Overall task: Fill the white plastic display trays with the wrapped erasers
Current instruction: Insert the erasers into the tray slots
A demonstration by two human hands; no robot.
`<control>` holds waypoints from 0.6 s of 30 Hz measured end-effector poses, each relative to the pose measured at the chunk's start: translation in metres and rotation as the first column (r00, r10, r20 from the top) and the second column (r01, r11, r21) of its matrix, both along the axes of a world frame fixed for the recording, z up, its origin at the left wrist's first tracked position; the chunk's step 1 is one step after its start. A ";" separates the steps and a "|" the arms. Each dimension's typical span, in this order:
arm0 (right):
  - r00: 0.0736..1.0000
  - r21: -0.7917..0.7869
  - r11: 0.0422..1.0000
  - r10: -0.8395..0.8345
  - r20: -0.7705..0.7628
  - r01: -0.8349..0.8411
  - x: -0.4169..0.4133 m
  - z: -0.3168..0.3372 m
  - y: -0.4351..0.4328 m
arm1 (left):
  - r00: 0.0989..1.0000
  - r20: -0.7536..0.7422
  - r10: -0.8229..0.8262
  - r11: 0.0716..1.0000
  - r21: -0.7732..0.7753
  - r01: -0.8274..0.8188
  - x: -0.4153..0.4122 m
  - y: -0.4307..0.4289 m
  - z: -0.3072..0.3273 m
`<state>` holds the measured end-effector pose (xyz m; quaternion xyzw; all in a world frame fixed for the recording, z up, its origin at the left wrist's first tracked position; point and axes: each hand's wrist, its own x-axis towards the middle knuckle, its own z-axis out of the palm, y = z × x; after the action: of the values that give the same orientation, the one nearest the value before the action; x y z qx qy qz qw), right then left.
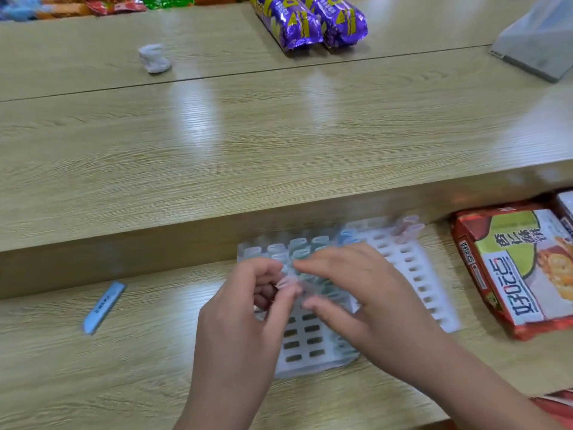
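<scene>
Two white plastic display trays lie on the lower wooden shelf. The near tray (305,346) has empty slots at its front and several wrapped erasers (297,245) standing in its far rows. The far tray (415,274) to the right is mostly empty, with a few erasers (409,226) at its back corner. My left hand (248,308) pinches a pale pink wrapped eraser (286,282) over the near tray. My right hand (350,287) hovers over the same tray, its fingers curled round a blurred clump of wrapped erasers (325,288). One blue eraser (104,307) lies loose at the left.
A raised wooden counter (279,144) runs behind the trays. A red biscuit pack (517,268) lies right of the far tray. On the counter are purple snack packs (310,20), a crumpled white wrapper (153,58) and a grey folder (539,38).
</scene>
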<state>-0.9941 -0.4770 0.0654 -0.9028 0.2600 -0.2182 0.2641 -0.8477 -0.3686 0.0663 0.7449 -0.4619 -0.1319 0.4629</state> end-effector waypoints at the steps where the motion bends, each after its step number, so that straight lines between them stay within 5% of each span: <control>1: 1.000 0.023 1.000 -0.009 0.029 0.008 -0.002 0.002 0.001 | 1.000 -0.022 -0.010 1.000 -0.006 0.009 -0.003 -0.004 0.002; 7: 0.982 0.082 0.996 -0.052 0.182 0.037 -0.035 0.010 -0.018 | 0.919 -0.368 -0.144 0.989 -0.084 0.121 -0.033 -0.031 0.013; 10: 0.970 0.099 0.992 -0.100 0.220 0.080 -0.060 0.005 -0.039 | 0.900 -0.385 -0.206 0.978 -0.050 0.202 -0.048 -0.044 0.010; 13: 0.927 0.138 0.951 -0.301 0.224 0.276 -0.087 -0.004 -0.065 | 0.966 0.032 -0.256 0.964 0.081 0.252 -0.052 -0.049 -0.002; 15: 0.908 0.173 0.919 -0.383 0.171 0.355 -0.100 -0.013 -0.081 | 0.885 0.343 -0.316 0.948 0.149 0.281 -0.054 -0.052 -0.014; 18: 0.916 0.157 0.911 -0.395 0.072 0.381 -0.108 -0.025 -0.093 | 0.779 0.512 -0.363 0.931 0.237 0.279 -0.058 -0.054 -0.026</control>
<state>-1.1025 -0.5700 0.0403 -0.7998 0.4350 -0.2937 0.2911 -0.9056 -0.4228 0.0406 0.6935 -0.6839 -0.0245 0.2255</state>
